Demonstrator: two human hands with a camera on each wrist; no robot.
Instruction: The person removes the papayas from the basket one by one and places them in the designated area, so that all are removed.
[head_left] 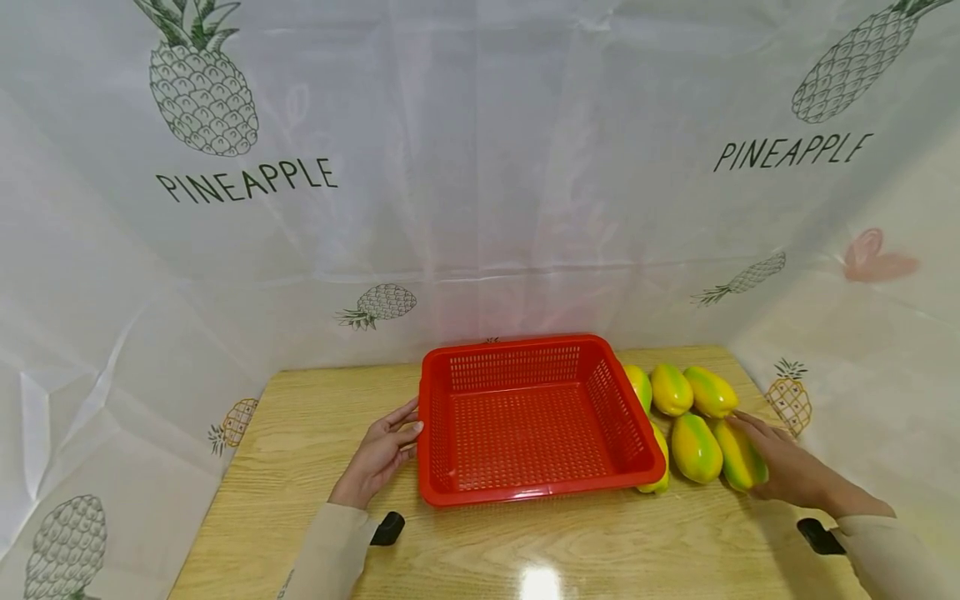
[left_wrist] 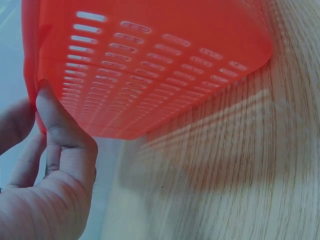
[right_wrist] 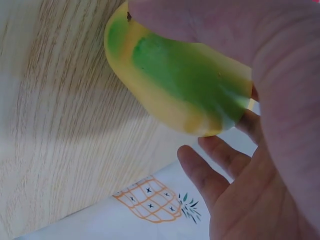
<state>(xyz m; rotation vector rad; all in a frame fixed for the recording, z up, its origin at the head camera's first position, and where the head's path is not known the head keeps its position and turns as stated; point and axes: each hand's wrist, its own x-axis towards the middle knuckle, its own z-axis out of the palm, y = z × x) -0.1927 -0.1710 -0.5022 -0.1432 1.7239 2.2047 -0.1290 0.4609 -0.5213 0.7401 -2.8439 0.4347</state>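
A red perforated plastic basket point(head_left: 540, 492) stands at the middle of the table with nothing in it. My left hand point(head_left: 380, 458) holds its left rim; in the left wrist view the thumb point(left_wrist: 65, 117) lies on the near side of the rim and the fingers are beyond it. My right hand point(head_left: 780, 468) grips the nearest-right yellow-and-green mango point(head_left: 738, 457). The right wrist view shows the thumb across the top of this mango point(right_wrist: 182, 75) and fingertips at its far side. Several similar mangoes point(head_left: 697, 448) lie beside it, two partly hidden by the basket's right rim.
The wooden table point(head_left: 315, 467) extends left of the basket and in front of it. A pale sheet point(head_left: 480, 208) printed with pineapples hangs behind the table and along both sides. A small black object point(head_left: 387, 528) sits at the left wrist, another point(head_left: 820, 537) at the right.
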